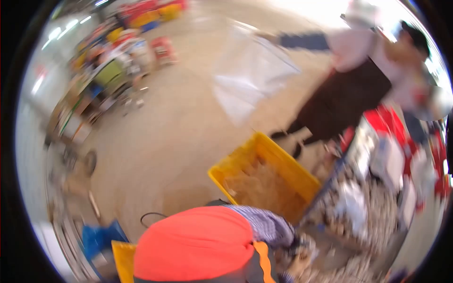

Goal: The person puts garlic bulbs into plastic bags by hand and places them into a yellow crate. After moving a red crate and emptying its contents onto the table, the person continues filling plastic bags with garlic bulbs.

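Note:
A checked sleeve [271, 226] reaches from behind bright orange cloth [193, 245] at the bottom of the head view. Past its dark cuff, my right hand [301, 259] is a blur at the edge of a worktable heaped with small brownish pieces [382, 203]; whether it holds anything I cannot tell. My left hand is out of the picture. Just beyond the sleeve, on the floor, a yellow crate [240, 153] has brown, blurred material inside. A crumpled whitish plastic bag [351, 207] lies on the heap.
Beyond the crate a person [354, 52] in a dark apron holds out a large white sheet [250, 70]. Another person stands at the far right. Cartons [73, 125] and mixed goods line the left wall. A blue bag [104, 238] lies at lower left.

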Action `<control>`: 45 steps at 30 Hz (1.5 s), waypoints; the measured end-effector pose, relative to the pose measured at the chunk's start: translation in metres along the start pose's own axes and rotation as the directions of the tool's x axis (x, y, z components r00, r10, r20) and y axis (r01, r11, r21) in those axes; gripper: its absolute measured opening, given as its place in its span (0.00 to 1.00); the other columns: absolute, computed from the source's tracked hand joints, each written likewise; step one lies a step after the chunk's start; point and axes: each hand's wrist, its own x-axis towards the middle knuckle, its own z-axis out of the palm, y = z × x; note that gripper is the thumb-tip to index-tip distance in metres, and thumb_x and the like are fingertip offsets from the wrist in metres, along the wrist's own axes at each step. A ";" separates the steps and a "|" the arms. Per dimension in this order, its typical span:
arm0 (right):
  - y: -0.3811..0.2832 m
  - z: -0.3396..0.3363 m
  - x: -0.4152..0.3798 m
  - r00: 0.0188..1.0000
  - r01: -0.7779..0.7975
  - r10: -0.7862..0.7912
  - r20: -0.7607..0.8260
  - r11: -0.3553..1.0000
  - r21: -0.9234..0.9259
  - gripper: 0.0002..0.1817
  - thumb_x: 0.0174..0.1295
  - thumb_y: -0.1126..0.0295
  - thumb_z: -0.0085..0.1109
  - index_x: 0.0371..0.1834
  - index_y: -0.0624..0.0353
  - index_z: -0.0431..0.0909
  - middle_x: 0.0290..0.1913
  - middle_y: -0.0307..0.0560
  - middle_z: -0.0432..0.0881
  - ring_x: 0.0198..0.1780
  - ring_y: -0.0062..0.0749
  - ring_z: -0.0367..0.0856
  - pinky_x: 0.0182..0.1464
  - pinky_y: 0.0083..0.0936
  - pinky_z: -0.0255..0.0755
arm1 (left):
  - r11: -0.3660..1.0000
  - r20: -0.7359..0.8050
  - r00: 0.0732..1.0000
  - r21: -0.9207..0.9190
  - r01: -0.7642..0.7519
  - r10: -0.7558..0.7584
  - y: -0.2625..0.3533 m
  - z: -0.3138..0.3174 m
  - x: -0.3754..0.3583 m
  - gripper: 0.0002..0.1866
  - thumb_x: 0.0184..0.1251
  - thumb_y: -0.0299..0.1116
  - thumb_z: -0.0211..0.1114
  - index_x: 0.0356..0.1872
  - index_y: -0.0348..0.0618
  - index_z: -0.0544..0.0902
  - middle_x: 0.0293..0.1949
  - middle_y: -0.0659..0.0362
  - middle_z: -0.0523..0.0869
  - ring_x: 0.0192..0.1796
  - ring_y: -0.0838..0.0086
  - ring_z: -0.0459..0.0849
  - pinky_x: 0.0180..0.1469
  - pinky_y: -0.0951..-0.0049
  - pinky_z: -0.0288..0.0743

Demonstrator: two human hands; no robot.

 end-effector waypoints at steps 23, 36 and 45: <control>-0.017 0.003 -0.034 0.806 -0.080 0.360 -0.470 0.853 0.517 0.28 0.65 0.62 0.63 0.65 0.64 0.67 0.58 0.50 0.75 0.58 0.35 0.74 0.59 0.29 0.70 | -0.548 0.116 0.988 -0.822 0.152 0.100 -0.059 -0.025 -0.034 0.27 0.76 0.51 0.49 0.62 0.38 0.72 0.58 0.50 0.80 0.58 0.64 0.80 0.60 0.67 0.75; -0.137 0.000 0.024 0.908 0.095 -0.012 -0.419 0.979 0.179 0.27 0.64 0.65 0.65 0.64 0.62 0.70 0.57 0.51 0.74 0.54 0.34 0.77 0.53 0.28 0.75 | -0.673 0.173 0.967 -0.695 0.253 0.185 -0.027 -0.039 0.005 0.37 0.68 0.67 0.49 0.66 0.49 0.71 0.63 0.54 0.76 0.64 0.58 0.74 0.68 0.48 0.64; -0.170 -0.050 0.053 0.850 0.171 -0.226 -0.476 0.973 -0.157 0.30 0.63 0.71 0.60 0.70 0.58 0.64 0.64 0.51 0.68 0.63 0.37 0.70 0.63 0.32 0.68 | 0.029 -0.298 0.944 -0.954 -0.297 -0.143 -0.038 -0.166 0.213 0.28 0.69 0.66 0.50 0.46 0.50 0.75 0.36 0.61 0.78 0.40 0.68 0.79 0.50 0.60 0.74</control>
